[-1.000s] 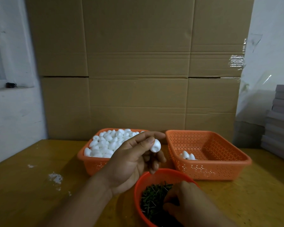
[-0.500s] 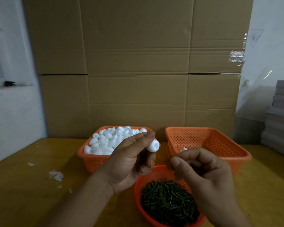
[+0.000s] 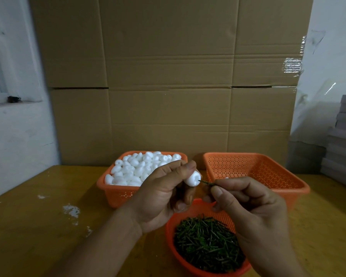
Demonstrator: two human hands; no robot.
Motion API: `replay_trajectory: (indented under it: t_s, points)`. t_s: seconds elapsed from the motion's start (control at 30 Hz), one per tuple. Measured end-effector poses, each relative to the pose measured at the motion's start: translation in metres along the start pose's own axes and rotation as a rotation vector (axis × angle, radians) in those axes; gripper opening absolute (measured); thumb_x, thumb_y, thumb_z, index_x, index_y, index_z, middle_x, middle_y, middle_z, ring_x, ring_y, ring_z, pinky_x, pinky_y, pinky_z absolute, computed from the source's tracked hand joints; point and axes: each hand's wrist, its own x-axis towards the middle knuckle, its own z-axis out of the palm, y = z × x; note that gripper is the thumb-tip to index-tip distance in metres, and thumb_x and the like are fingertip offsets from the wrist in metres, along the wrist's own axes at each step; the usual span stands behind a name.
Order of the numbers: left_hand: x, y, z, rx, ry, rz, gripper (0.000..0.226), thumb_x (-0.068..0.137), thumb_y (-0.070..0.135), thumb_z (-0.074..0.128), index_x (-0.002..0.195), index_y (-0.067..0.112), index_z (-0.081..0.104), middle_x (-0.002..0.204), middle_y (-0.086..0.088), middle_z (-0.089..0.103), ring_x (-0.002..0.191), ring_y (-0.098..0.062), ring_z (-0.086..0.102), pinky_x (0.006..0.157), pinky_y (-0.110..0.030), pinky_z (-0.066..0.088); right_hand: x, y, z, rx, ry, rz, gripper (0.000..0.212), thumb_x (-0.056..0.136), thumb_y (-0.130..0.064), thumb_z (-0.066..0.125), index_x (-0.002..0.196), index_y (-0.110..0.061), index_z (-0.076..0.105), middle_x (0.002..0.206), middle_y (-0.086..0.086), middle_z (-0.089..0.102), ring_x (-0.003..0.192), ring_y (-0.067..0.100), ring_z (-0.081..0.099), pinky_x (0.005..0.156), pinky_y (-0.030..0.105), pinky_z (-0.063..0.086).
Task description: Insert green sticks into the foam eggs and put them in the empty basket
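Observation:
My left hand [image 3: 164, 194] pinches a white foam egg [image 3: 192, 178] between thumb and fingers, above the table. My right hand [image 3: 248, 204] grips a thin green stick [image 3: 207, 183] whose tip touches the egg's right end. Below the hands a round orange bowl [image 3: 169, 232] holds a heap of green sticks [image 3: 206, 242]. Behind on the left, an orange basket [image 3: 116, 193] is piled with foam eggs [image 3: 140, 168]. On the right stands a second orange basket [image 3: 268, 166]; one white egg [image 3: 226, 178] peeks out over my right hand, the rest of its floor is hidden.
A yellow wooden table [image 3: 38, 226] carries white foam crumbs [image 3: 71, 209] at the left. A tall cardboard wall [image 3: 168, 86] stands right behind the baskets. Grey stacked boards [image 3: 344, 140] sit at the right edge.
My right hand left the stick bowl with a stick, rose, and brought its tip to the egg. The left hand kept the egg at about the same place.

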Motion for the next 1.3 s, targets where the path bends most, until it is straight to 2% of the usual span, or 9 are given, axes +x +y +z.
replay_trajectory:
  t_s: [0.37,0.67,0.87,0.97,1.03,1.1,1.17,1.23,1.3]
  points:
    - [-0.003,0.001,0.005,0.034,0.001,-0.016,0.033,0.081,0.043,0.072,0.085,0.012,0.063,0.057,-0.006,0.052,0.047,-0.011,0.047,0.045,-0.023,0.031,-0.003,0.003,0.001,-0.152,0.006,-0.105,0.016,0.074,-0.016,0.076,0.084,-0.028,0.079,0.075,0.001,0.077,0.069,0.015,0.075,0.064,0.020,0.059]
    - [-0.002,-0.002,0.005,0.070,-0.005,-0.012,0.033,0.083,0.043,0.074,0.088,0.011,0.063,0.058,-0.004,0.052,0.049,-0.011,0.046,0.046,-0.022,0.032,-0.005,0.006,-0.001,-0.310,0.032,-0.095,0.009,0.074,-0.028,0.077,0.082,-0.033,0.077,0.072,-0.005,0.075,0.063,0.014,0.072,0.059,0.032,0.060]
    - [0.000,-0.006,0.009,0.123,0.053,0.016,0.027,0.079,0.041,0.079,0.080,0.017,0.066,0.055,-0.003,0.051,0.046,-0.011,0.042,0.043,-0.020,0.032,-0.005,0.011,-0.005,-0.432,-0.025,-0.099,0.006,0.078,-0.025,0.079,0.078,-0.030,0.076,0.065,-0.003,0.072,0.053,0.013,0.065,0.073,0.010,0.051]
    - [0.000,-0.010,0.012,0.145,0.097,0.037,0.025,0.077,0.040,0.083,0.078,0.020,0.068,0.053,-0.003,0.049,0.044,-0.009,0.042,0.041,-0.019,0.033,-0.005,0.015,-0.006,-0.474,-0.029,-0.092,0.015,0.079,-0.015,0.079,0.076,-0.030,0.076,0.063,-0.004,0.070,0.050,0.014,0.063,0.066,0.007,0.051]
    - [0.000,-0.012,0.014,0.165,0.125,0.054,0.023,0.074,0.040,0.083,0.077,0.021,0.070,0.053,-0.002,0.049,0.043,-0.008,0.042,0.041,-0.018,0.033,-0.006,0.016,-0.006,-0.486,-0.034,-0.078,0.015,0.080,-0.016,0.079,0.075,-0.030,0.077,0.065,-0.004,0.072,0.059,0.016,0.070,0.087,0.019,0.050]
    - [0.000,-0.013,0.015,0.188,0.142,0.065,0.020,0.075,0.037,0.083,0.079,0.021,0.071,0.052,0.000,0.049,0.043,-0.006,0.043,0.041,-0.017,0.033,-0.006,0.016,-0.005,-0.506,-0.036,-0.078,0.016,0.080,-0.016,0.078,0.076,-0.031,0.078,0.070,-0.006,0.075,0.073,0.015,0.073,0.097,0.016,0.036]
    - [0.000,-0.014,0.015,0.205,0.151,0.069,0.018,0.074,0.036,0.080,0.080,0.021,0.072,0.051,0.002,0.049,0.044,-0.005,0.043,0.042,-0.017,0.034,-0.006,0.016,-0.005,-0.515,-0.041,-0.063,0.018,0.081,-0.014,0.079,0.077,-0.032,0.078,0.069,-0.007,0.074,0.065,0.012,0.072,0.077,0.008,0.052]
    - [-0.001,-0.014,0.015,0.213,0.151,0.067,0.018,0.074,0.035,0.080,0.081,0.021,0.072,0.050,0.003,0.049,0.044,-0.005,0.043,0.042,-0.016,0.034,-0.007,0.015,-0.005,-0.522,-0.041,-0.054,0.020,0.082,-0.013,0.079,0.076,-0.031,0.078,0.065,-0.007,0.073,0.053,0.013,0.067,0.057,0.002,0.046]
    - [-0.001,-0.014,0.015,0.223,0.151,0.063,0.021,0.073,0.036,0.081,0.082,0.019,0.071,0.051,0.003,0.050,0.044,-0.005,0.043,0.042,-0.016,0.034,-0.007,0.015,-0.005,-0.505,-0.042,-0.048,0.020,0.082,-0.011,0.079,0.075,-0.030,0.078,0.062,-0.007,0.071,0.049,0.010,0.063,0.053,0.003,0.043]
